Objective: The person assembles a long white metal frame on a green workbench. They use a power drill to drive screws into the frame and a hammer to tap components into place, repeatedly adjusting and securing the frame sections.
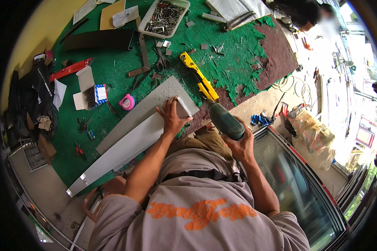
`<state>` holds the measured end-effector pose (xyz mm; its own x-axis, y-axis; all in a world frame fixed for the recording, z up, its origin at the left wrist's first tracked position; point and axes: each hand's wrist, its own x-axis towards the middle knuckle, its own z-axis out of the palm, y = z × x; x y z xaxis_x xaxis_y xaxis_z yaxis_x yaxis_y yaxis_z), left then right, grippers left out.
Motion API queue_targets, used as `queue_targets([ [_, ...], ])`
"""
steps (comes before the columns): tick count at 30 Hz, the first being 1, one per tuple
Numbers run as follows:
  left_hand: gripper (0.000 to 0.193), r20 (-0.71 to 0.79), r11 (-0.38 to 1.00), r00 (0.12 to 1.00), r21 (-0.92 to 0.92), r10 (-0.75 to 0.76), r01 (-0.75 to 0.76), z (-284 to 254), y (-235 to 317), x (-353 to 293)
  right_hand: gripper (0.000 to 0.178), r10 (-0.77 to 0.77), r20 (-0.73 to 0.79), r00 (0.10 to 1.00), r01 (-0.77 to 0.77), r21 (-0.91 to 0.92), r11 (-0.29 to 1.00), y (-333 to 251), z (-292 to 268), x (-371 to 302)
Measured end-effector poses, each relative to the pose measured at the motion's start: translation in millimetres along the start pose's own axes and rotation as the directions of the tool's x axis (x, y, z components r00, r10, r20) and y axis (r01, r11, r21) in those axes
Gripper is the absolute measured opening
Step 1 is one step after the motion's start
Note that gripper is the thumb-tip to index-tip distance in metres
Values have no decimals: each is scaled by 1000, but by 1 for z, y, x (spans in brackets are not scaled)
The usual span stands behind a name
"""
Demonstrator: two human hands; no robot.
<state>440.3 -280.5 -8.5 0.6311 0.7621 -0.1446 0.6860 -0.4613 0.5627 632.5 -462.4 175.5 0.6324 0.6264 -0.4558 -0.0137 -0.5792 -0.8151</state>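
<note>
My left hand (171, 117) grips the wider end of a long white metal channel (125, 140), its fingers over the far edge and its thumb on the near side. Beneath the channel lies a flat grey sheet (171, 90), partly covered. My right hand (241, 144) is wrapped around the rear of a dark green, rounded power tool (225, 119), held just right of the channel's end. Its kind and its working tip cannot be made out. Beyond it a yellow hand riveter (199, 77) rests on the green-covered table (234, 50).
Around the table are a pink tape measure (127, 102), scissors (163, 62), an opened small box (86, 90), red-handled pliers (79, 150) and a tray (186, 5) of small metal parts. Framed glass (297, 184) leans at my right. Another person (297, 12) is at the far right.
</note>
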Motion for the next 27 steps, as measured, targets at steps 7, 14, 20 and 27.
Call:
queue_targets([
  [7, 116, 18, 999, 1000, 44, -5, 5, -2, 2, 2, 65, 43, -97, 994, -40, 38, 998, 13, -11, 1],
  [14, 115, 4, 998, 1000, 56, 6, -7, -1, 1, 2, 64, 62, -111, 992, -58, 43, 997, 17, -17, 3],
  [20, 115, -2, 998, 1000, 54, 16, -16, -1, 0, 2, 64, 58, -94, 994, -55, 40, 998, 9, -13, 3],
  [27, 114, 9, 999, 1000, 44, -9, 8, -1, 2, 2, 65, -19, -5, 1000, 19, 1, 1000, -24, -8, -3],
])
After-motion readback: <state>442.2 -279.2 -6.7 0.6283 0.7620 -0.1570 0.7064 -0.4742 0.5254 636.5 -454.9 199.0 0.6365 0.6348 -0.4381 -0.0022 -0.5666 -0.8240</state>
